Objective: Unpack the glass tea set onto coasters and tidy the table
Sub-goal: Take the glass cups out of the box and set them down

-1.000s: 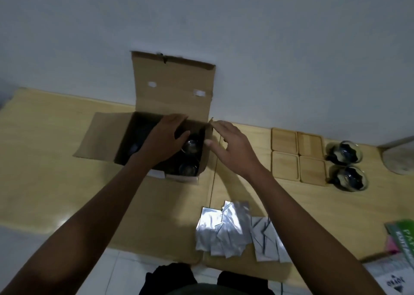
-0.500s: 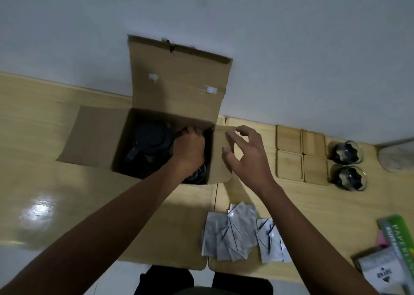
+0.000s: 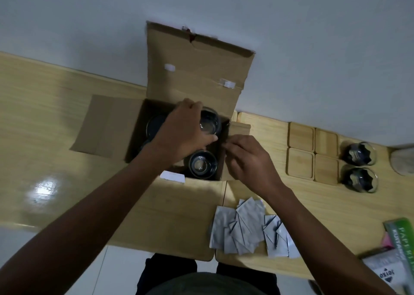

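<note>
— Where are the hands?

— Both at the open cardboard box (image 3: 192, 75) in the middle of the frame. The left hand (image 3: 181, 133) has its fingers wrapped around a glass cup (image 3: 210, 123), gripping it at the box's upper right corner, level with the rim. The right hand (image 3: 246, 158) sits at the box's right edge, fingers curled and pinching the small side flap (image 3: 238, 130).

— Anything else inside the box?

— A second glass cup (image 3: 202, 164) stands in the lower right compartment, just below the held one. Left of the hand there is a dark round shape (image 3: 154, 124); I cannot tell what it is.

— And the rest of the table (image 3: 44, 119)?

— Four square wooden coasters (image 3: 312, 152) lie in a two-by-two block at the right of the frame, all bare. Just right of them stand two more glasses (image 3: 359, 167), one above the other. Silver foil sachets (image 3: 248, 229) lie scattered near the lower edge, below the right wrist. A green packet (image 3: 401, 238) shows at the lower right corner.
</note>
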